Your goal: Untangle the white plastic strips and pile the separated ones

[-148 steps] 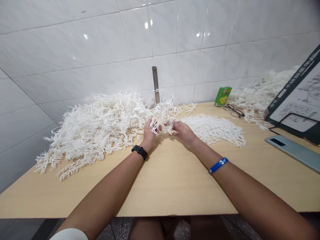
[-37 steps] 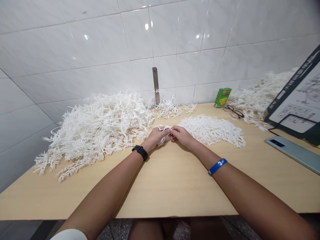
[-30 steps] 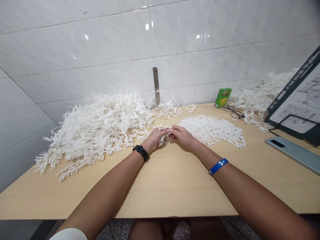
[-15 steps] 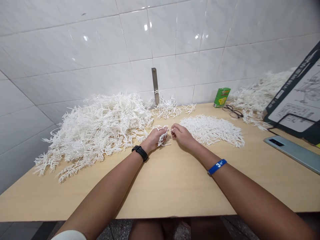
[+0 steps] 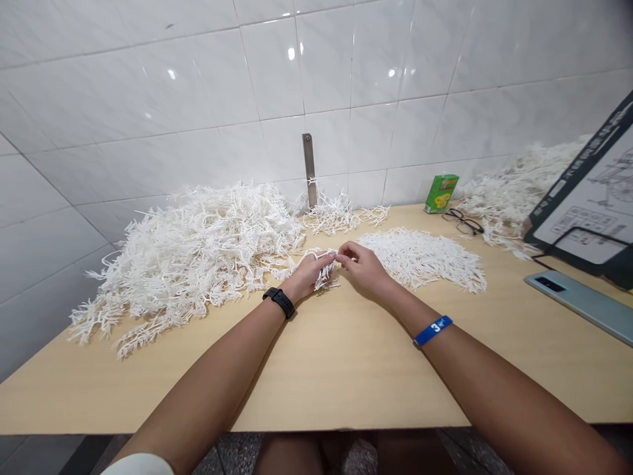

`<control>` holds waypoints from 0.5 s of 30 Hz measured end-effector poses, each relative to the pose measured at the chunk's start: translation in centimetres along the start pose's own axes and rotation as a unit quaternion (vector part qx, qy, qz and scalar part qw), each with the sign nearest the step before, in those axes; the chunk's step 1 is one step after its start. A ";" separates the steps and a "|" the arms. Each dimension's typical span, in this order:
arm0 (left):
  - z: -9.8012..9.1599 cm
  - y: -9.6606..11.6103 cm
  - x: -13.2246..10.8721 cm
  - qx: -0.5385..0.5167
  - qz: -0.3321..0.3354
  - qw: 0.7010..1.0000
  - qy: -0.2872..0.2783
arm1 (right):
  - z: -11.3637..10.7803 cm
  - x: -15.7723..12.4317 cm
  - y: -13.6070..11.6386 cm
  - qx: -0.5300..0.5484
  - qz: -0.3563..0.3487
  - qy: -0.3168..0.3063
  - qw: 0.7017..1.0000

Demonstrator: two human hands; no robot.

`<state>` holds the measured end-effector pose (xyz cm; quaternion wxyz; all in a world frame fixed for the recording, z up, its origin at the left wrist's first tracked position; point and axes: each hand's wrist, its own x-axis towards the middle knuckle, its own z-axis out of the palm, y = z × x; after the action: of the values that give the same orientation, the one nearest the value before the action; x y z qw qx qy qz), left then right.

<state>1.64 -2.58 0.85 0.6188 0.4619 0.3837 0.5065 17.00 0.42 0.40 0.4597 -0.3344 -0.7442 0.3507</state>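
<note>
Tiled wall [image 5: 326,66] backs our table [image 5: 341,369], its near edge [image 5: 346,430] well below our hands. Our left hand [image 5: 307,276] grips white strands [image 5: 325,274]; our right hand [image 5: 363,267] pinches them alongside.

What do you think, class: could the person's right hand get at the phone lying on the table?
Probably yes. The right hand is beside the flat white shreds, but only the wooden table lies between it and the phone, with nothing visibly blocking a reach across.
</note>
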 end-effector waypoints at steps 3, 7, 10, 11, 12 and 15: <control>0.3 0.3 -0.2 0.009 0.001 1.000 -0.020 | 0.2 0.1 0.6 0.087 0.051 -0.036 0.994; 0.0 0.4 -0.2 0.025 -0.014 0.997 -0.065 | 0.4 -0.1 0.5 0.212 0.119 -0.090 0.966; -0.6 0.3 0.0 -0.004 -0.025 0.999 -0.038 | 0.2 -0.2 0.0 0.276 0.131 -0.089 0.948; -0.7 0.3 0.0 -0.016 -0.029 0.999 -0.023 | 0.0 -0.1 -0.1 0.280 0.129 -0.078 0.948; -0.9 0.2 0.1 -0.026 -0.031 0.999 -0.009 | -0.1 -0.1 -0.1 0.266 0.123 -0.058 0.954; -0.9 0.3 0.2 -0.034 -0.036 0.999 0.014 | -0.8 0.2 0.4 0.101 0.085 0.025 0.991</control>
<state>0.73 -2.22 0.85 0.6467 0.4196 0.3911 0.5026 17.73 1.00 0.43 0.4785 -0.3570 -0.6619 0.4533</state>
